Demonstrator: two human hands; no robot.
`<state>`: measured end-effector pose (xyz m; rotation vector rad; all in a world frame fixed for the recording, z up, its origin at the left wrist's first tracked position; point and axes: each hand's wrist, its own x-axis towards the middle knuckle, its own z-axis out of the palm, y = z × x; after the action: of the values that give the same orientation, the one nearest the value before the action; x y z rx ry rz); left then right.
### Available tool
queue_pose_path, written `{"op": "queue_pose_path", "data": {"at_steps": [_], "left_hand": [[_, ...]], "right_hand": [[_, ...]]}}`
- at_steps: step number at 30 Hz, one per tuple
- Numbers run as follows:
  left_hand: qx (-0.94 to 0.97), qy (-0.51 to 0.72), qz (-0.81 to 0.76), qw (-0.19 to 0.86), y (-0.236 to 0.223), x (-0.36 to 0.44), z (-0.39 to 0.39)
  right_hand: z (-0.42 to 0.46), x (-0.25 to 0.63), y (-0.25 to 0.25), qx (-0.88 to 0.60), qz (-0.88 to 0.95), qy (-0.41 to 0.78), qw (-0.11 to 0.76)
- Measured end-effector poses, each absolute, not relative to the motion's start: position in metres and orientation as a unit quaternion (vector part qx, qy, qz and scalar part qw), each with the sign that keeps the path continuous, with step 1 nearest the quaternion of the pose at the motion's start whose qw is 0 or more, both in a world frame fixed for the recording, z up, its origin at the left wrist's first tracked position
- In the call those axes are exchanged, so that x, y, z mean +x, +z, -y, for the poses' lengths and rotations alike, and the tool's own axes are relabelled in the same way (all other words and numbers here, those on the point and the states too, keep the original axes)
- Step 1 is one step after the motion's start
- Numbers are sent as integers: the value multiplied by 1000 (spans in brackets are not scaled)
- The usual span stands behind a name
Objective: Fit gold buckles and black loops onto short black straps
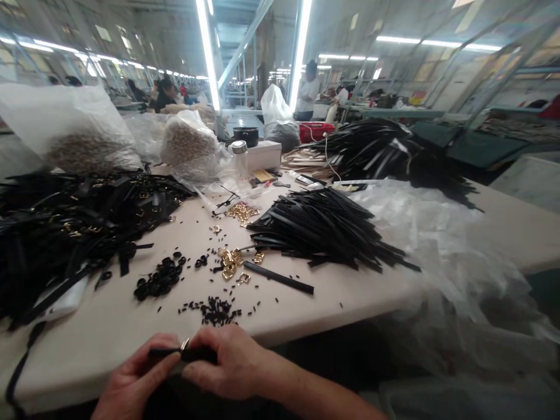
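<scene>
Both my hands meet at the table's near edge, pinching one black strap (186,353) that carries a small metal buckle. My left hand (133,382) grips the strap's left end with closed fingers. My right hand (231,361) is closed over its right part. Just beyond them on the table (105,326) lie small black bits (214,310), black rings (160,279), gold buckles (231,263) and a single loose strap (278,277).
A tangled heap of buckled straps (61,233) fills the left. A stack of plain black straps (324,227) lies centre right, clear plastic sheeting (441,245) beside it. Bags of parts (83,131) stand at the back. Other people work at far tables.
</scene>
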<state>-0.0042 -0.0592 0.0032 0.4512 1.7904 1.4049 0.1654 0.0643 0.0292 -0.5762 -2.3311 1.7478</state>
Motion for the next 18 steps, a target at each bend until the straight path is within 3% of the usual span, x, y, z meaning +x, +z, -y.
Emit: {"op": "queue_pose_path", "data": {"at_steps": [3,7,12,18], "left_hand": [[181,561,-710,385,1,-3,60],[169,575,-655,460,-4,6,56],[135,599,-584,531,-3,16,47],[160,643,-539,521,-5,15,42]], "right_hand": [[-67,167,27,-190,821,533,77],[-66,162,21,-193,842,494,94],[-67,158,15,-168,830,522,102],[-75,157,-10,-162,818,547,71]]}}
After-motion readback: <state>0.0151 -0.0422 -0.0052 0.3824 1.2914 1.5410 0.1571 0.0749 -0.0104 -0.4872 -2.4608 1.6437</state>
